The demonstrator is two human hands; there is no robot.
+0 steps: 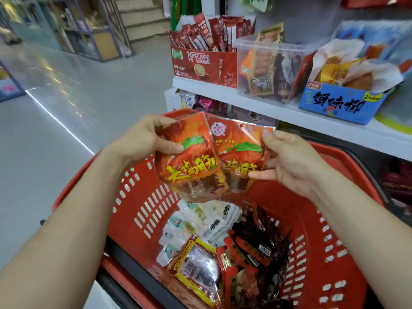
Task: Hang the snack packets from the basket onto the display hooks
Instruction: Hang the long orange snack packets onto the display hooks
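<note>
while both hands are held above the red basket [312, 197], we see the left hand [142, 139] pinching one orange-red snack packet [191, 168] by its upper half, thumb on the front, and the right hand [289, 163] with fingers [266, 133] curled on the edge of a second packet [242, 150], the two overlapping. we judge these pouches light, limp and glossy, hence slippery; the flat top seal seems the surest hold. each bears large yellow chinese characters. on the shelf [289, 114] behind, a red box [202, 63] reads "nescafe 1+2". more packets [200, 221] lie in the basket; no display hooks are in view.
</note>
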